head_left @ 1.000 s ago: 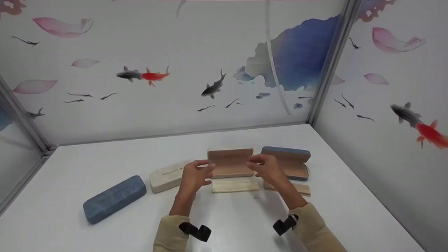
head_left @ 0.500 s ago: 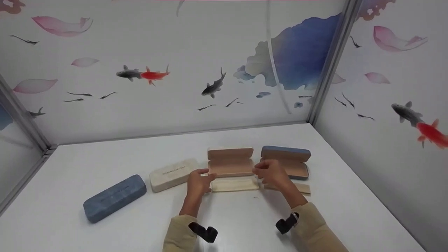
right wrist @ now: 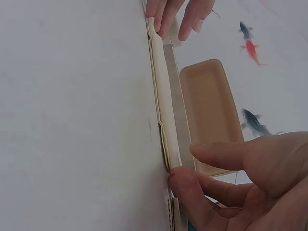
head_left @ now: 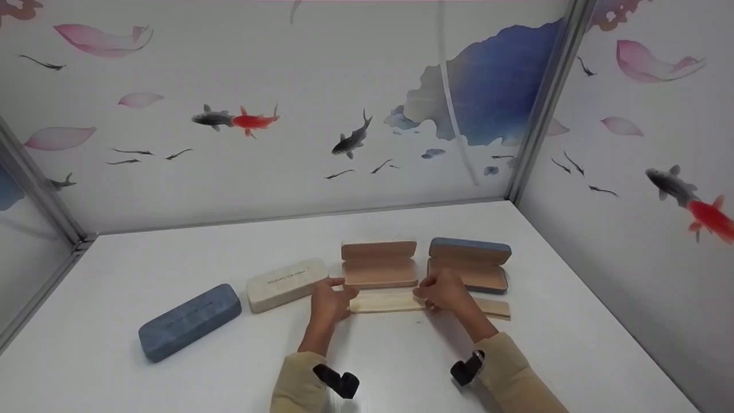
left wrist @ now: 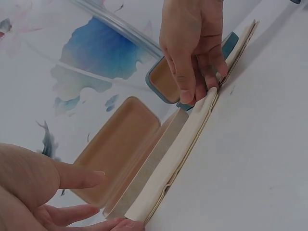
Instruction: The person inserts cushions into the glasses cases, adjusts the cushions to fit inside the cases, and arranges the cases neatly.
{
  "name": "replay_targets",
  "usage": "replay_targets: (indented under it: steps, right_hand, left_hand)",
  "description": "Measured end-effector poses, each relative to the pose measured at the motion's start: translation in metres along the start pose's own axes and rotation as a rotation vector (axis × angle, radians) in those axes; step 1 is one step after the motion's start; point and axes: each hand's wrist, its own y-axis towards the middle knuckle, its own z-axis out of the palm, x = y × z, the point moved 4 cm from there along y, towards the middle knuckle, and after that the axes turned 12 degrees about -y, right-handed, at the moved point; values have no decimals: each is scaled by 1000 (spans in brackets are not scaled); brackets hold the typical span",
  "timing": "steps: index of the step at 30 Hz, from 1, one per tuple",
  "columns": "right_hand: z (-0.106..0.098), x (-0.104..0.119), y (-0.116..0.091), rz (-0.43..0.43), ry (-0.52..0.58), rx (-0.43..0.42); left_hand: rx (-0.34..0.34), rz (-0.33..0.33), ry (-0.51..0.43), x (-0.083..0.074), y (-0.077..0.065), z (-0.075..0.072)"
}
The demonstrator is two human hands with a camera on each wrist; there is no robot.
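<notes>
Nearest, at left: closed blue glasses case (head_left: 190, 322). Left hand (head_left: 330, 304): thumb wide of the fingers, fingertips touching the left end of the folded cream cloth (head_left: 383, 301) on the table (head_left: 86, 321). Right hand (head_left: 450, 293): narrow thumb gap, fingertip against its right end, beside a folded tan cloth (head_left: 498, 310). Farther back: closed cream case (head_left: 285, 283), open cream case (head_left: 379, 269), open blue case (head_left: 479, 272); fish-patterned wall (head_left: 258, 183) behind

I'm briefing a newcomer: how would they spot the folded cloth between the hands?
On the white table, find the open beige glasses case, left of the open blue case. The folded cloth lies in front, between the left hand and right hand. It is paler than the tan strip in front of that blue case.
</notes>
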Motion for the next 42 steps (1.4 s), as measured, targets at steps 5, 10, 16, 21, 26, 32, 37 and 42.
replay_targets:
  steps: [5,10,16,21,26,32,37,42]
  right_hand:
    - [2,1,-1,18,-33,16]
    - [3,2,0,32,-67,31]
    - [3,1,1,29,-99,20]
    - [5,-1,1,31,-109,17]
    - [7,-3,1,0,-103,6]
    - [8,-2,1,-1,-95,17]
    - [7,0,3,15,-94,39]
    - [7,2,2,39,-101,61]
  left_hand:
    - [5,-25,0,2,1,1]
    - [7,-11,16,3,2,2]
    - [-2,7,44,4,4,5]
    - [-46,30,150,6,4,6]
    - [-50,108,255,6,0,6]
    - [-70,218,350,8,-2,6]
    - [-102,243,383,7,-3,7]
    - [-65,214,343,3,-4,6]
